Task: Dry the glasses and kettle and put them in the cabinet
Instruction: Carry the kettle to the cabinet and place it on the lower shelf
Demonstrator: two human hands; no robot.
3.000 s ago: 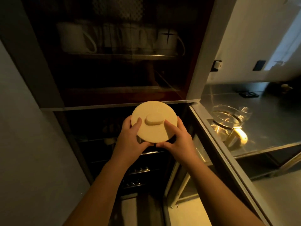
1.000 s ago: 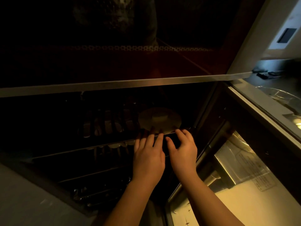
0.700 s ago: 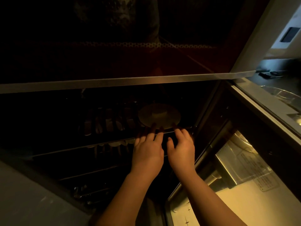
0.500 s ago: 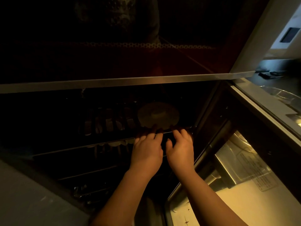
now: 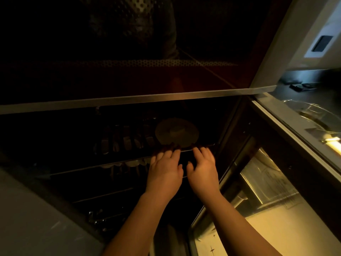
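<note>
Pale, matte and round, the kettle lid (image 5: 176,133) sat on a wire rack (image 5: 199,146) inside the dark cabinet (image 5: 129,100), w/ a low oblong knob raised at its centre. It lay toward the right end of that rack, its near edge just above the person's fingertips. Too dim to tell whether the fingertips touched it.

Both hands reached in side by side, palms down, backs up. Left hand (image 5: 164,172) had its fingers straight and slightly fanned, tips at the rack's front rail below the lid. Right hand (image 5: 203,172) lay just beside it, fingers also extended and relaxed, tips near the same rail. Neither hand gripped anything; thumbs sat close together, nearly meeting.

Left of the lid, a row of upright glassy shapes (image 5: 125,141) caught faint highlights, prob. glasses, but detail was lost in shadow. More thin wire rails ran below.

A brushed metal strip (image 5: 166,97) crossed the cabinet front horizontally. To the right, a stainless counter (image 5: 276,109) carried the clear glass kettle (image 5: 317,117), only partly in shot, w/ a cream handle (image 5: 334,143) glowing at the frame's edge. Lower right, a shiny perforated metal panel (image 5: 258,174) reflected warm yellow light.
</note>
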